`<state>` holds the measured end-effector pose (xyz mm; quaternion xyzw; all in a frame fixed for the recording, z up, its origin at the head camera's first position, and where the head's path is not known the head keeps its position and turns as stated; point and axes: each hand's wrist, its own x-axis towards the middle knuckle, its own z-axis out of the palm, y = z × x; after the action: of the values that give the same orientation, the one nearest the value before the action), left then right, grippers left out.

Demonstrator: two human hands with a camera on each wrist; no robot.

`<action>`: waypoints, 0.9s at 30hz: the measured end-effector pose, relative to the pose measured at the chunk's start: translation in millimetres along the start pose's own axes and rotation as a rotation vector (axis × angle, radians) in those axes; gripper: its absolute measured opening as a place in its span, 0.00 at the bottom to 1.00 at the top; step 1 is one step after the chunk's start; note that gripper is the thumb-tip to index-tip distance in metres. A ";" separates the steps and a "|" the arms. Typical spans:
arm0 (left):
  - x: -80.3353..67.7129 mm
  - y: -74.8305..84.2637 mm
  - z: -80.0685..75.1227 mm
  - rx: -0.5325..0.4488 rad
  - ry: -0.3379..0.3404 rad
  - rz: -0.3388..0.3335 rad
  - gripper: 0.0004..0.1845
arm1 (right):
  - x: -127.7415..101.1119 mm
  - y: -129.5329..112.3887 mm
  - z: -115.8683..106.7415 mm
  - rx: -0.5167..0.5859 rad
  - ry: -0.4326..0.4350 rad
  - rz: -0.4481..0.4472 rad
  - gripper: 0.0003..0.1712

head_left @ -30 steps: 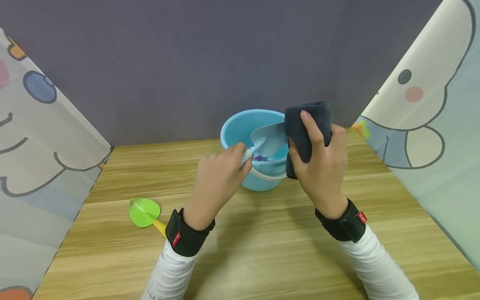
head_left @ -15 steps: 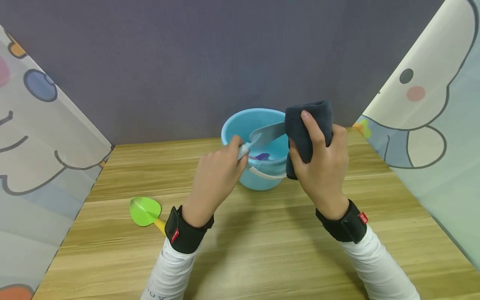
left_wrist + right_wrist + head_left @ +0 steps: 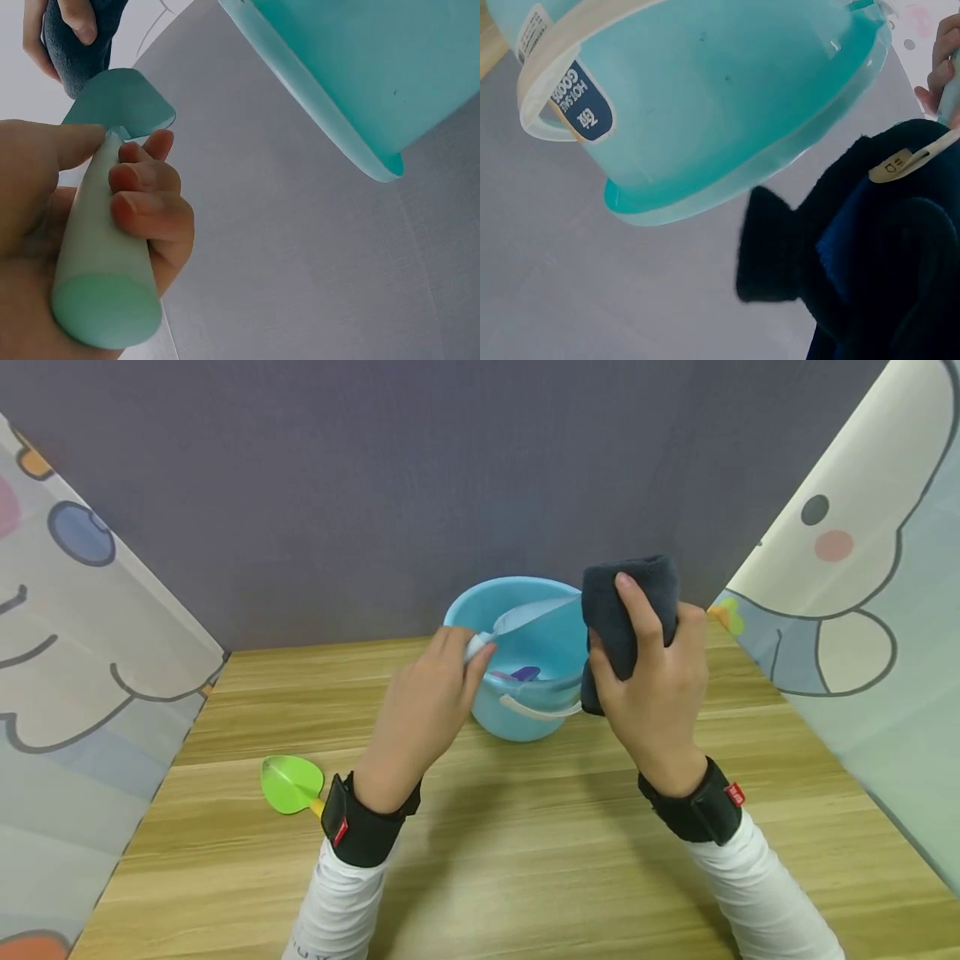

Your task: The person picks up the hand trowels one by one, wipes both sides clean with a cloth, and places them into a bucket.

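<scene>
My left hand (image 3: pixel 420 710) grips the handle of a light blue toy shovel (image 3: pixel 528 613). The fingers wrap round its pale handle (image 3: pixel 105 247) in the left wrist view. In the head view the blade is turned nearly edge-on above the bucket (image 3: pixel 517 727), its tip reaching the dark cloth. That folded cloth (image 3: pixel 606 602) is gripped by my right hand (image 3: pixel 660 693), index finger along its face and thumb at the side. In the right wrist view the cloth (image 3: pixel 780 255) hangs below the bucket rim, and a small label (image 3: pixel 891 166) shows on it.
Inside the light blue bucket lies a small purple item (image 3: pixel 527 674); a white carrying handle (image 3: pixel 536 711) hangs at its front. A green toy shovel (image 3: pixel 291 783) with a yellow handle lies on the wooden table to the left. A grey wall (image 3: pixel 337 510) stands behind.
The shovel's blade has turned from showing its broad face to nearly edge-on. My left hand has shifted slightly left, my right hand with the cloth slightly right and up.
</scene>
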<state>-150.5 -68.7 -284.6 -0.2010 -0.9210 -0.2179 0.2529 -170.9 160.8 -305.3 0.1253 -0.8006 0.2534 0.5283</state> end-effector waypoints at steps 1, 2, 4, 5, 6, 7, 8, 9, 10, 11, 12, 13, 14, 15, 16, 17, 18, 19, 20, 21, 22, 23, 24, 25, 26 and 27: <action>0.1 -0.2 -0.5 0.003 0.000 0.003 0.15 | 0.7 0.7 -0.8 -0.004 0.000 0.007 0.31; 0.3 -0.4 -1.1 0.010 0.002 0.010 0.15 | 1.5 1.3 -1.8 -0.007 0.001 0.017 0.30; 0.6 -1.3 -1.8 0.029 0.009 0.021 0.15 | 2.9 2.2 -4.2 -0.008 0.007 0.042 0.30; 0.9 -1.7 -1.9 0.040 0.014 0.025 0.15 | 3.6 2.5 -5.5 -0.003 0.011 0.055 0.30; 1.1 -2.1 -2.0 0.050 0.019 0.030 0.15 | 4.2 2.7 -6.7 0.007 0.016 0.067 0.30; 1.3 -2.5 -2.1 0.058 0.026 0.036 0.14 | 4.7 2.6 -7.8 0.019 0.024 0.079 0.30; 1.5 -3.0 -2.0 0.066 0.034 0.044 0.14 | 5.0 2.3 -8.8 0.031 0.034 0.089 0.30; 1.8 -3.4 -1.8 0.074 0.044 0.051 0.14 | 5.2 1.8 -9.8 0.045 0.042 0.096 0.29; 2.0 -3.7 -1.6 0.080 0.054 0.058 0.13 | 5.3 1.0 -10.4 0.058 0.050 0.101 0.29; 2.1 -3.9 -1.3 0.086 0.064 0.066 0.13 | 5.3 0.1 -11.1 0.074 0.056 0.105 0.30; 2.1 -4.0 -1.3 0.093 0.075 0.074 0.13 | 5.1 -1.0 -11.9 0.088 0.060 0.106 0.30; 2.2 -4.1 -1.1 0.099 0.086 0.083 0.13 | 4.7 -2.4 -12.8 0.097 0.064 0.107 0.30; 2.4 -4.2 -0.9 0.106 0.095 0.091 0.12 | 4.3 -3.9 -13.6 0.107 0.068 0.104 0.30; 2.4 -4.1 -1.0 0.111 0.103 0.097 0.12 | 3.8 -5.5 -14.3 0.118 0.070 0.102 0.30; 2.4 -4.0 -0.9 0.115 0.110 0.103 0.12 | 3.2 -7.1 -14.6 0.129 0.073 0.096 0.31; 2.4 -4.0 -0.7 0.119 0.116 0.108 0.12 | 2.4 -8.8 -14.8 0.140 0.073 0.084 0.31; 2.4 -3.9 -0.8 0.121 0.121 0.113 0.12 | 1.5 -10.5 -15.1 0.148 0.071 0.071 0.31; 2.4 -3.7 -0.7 0.123 0.124 0.119 0.11 | 0.3 -12.2 -14.7 0.157 0.071 0.054 0.31; 2.3 -3.5 -0.8 0.126 0.127 0.126 0.11 | -0.9 -14.0 -14.2 0.167 0.068 0.034 0.31; 2.1 -3.4 -0.8 0.129 0.129 0.131 0.11 | -2.2 -15.8 -13.8 0.176 0.059 0.013 0.30; 2.1 -3.4 -0.6 0.133 0.131 0.136 0.11 | -3.8 -17.6 -13.4 0.179 0.045 -0.010 0.29; 1.9 -3.5 -0.4 0.137 0.132 0.141 0.10 | -5.6 -19.5 -12.8 0.185 0.029 -0.033 0.28; 1.8 -3.5 -0.3 0.140 0.133 0.145 0.10 | -7.5 -21.5 -12.3 0.187 0.014 -0.054 0.27; 1.8 -3.4 -0.2 0.144 0.135 0.148 0.10 | -9.4 -23.4 -11.6 0.190 0.000 -0.073 0.27; 1.7 -3.3 0.0 0.147 0.137 0.151 0.10 | -11.2 -25.2 -11.0 0.185 -0.017 -0.094 0.26; 1.7 -3.1 0.1 0.151 0.139 0.157 0.10 | -12.8 -26.8 -10.4 0.179 -0.033 -0.116 0.26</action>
<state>-153.4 -70.8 -284.7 -0.2370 -0.8965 -0.1407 0.3470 -144.9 143.0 -306.4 0.2222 -0.7748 0.2907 0.5155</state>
